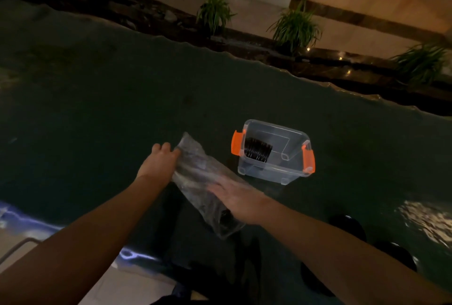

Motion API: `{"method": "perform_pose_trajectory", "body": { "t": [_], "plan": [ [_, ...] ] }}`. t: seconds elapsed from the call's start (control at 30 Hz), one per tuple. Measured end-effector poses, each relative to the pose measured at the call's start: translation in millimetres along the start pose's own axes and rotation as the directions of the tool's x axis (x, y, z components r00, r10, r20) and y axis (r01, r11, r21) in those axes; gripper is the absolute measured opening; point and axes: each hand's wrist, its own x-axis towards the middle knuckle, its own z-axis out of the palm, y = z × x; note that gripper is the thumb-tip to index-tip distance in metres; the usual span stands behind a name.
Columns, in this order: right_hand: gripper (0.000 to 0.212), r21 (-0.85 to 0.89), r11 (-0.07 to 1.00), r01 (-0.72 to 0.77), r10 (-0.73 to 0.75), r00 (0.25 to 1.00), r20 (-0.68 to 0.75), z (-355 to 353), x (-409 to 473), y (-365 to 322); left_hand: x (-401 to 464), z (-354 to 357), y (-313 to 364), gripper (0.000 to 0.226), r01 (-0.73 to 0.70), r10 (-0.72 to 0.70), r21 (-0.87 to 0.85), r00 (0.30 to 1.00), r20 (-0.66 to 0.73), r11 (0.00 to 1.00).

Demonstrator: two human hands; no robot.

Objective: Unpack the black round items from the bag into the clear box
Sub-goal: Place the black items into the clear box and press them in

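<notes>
A clear plastic bag (199, 177) lies slanted on the dark table, between my two hands. My left hand (160, 161) grips its far upper end. My right hand (238, 198) rests flat on its lower part, fingers spread. A dark round item (226, 216) shows through the bag near its lower end, just beside my right hand. To the right stands the clear box (293, 158) with orange latches, lid off. A row of black round items (256, 151) stands on edge inside it, against the left wall.
The dark table (97, 109) stretches wide to the left and far side; its wavy far edge runs diagonally. Beyond it are potted plants (296, 27) and a shiny floor. Dark round stools (347, 227) sit low at the right.
</notes>
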Motion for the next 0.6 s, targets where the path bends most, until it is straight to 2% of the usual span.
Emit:
{"method": "perform_pose_trajectory", "body": {
  "t": [0.07, 0.1, 0.13, 0.2, 0.27, 0.47, 0.6],
  "plan": [
    [0.051, 0.040, 0.998, 0.053, -0.052, 0.998, -0.033, -5.3, -3.6, -2.0, -1.6, -3.1, -8.7, 0.063, 0.045, -0.045, 0.020, 0.999, 0.004, 0.999],
    [0.049, 0.061, 0.995, 0.077, -0.077, 0.997, -0.002, -6.7, -7.3, -1.8, -2.8, -3.9, -13.4, 0.062, 0.068, -0.068, 0.032, 0.998, 0.004, 0.997],
    [0.054, 0.066, 0.993, 0.097, -0.098, 0.995, 0.025, -8.3, -11.5, -0.2, -3.8, -4.9, -17.5, 0.060, 0.092, -0.092, 0.044, 0.996, 0.000, 0.995],
    [0.081, 0.049, 0.995, 0.083, -0.087, 0.991, 0.099, -13.3, -21.0, 4.9, -5.7, -6.2, -25.4, 0.053, 0.140, -0.140, 0.053, 0.990, 0.001, 0.989],
    [0.090, 0.062, 0.995, 0.083, -0.089, 0.990, 0.108, -22.5, -31.6, 10.9, -7.4, -7.4, -32.2, 0.050, 0.187, -0.187, 0.040, 0.982, 0.015, 0.982],
    [0.077, 0.051, 0.997, 0.050, -0.049, 0.999, -0.022, -58.9, -55.3, 39.2, -11.3, -12.6, -22.9, 0.052, 0.280, -0.276, -0.142, 0.960, 0.044, 0.949],
    [0.076, 0.085, 0.995, -0.047, 0.056, 0.993, -0.105, -87.6, -61.5, 63.5, -8.0, -23.2, 6.1, 0.070, 0.193, -0.210, -0.187, 0.975, -0.074, 0.963]
  ]
}}
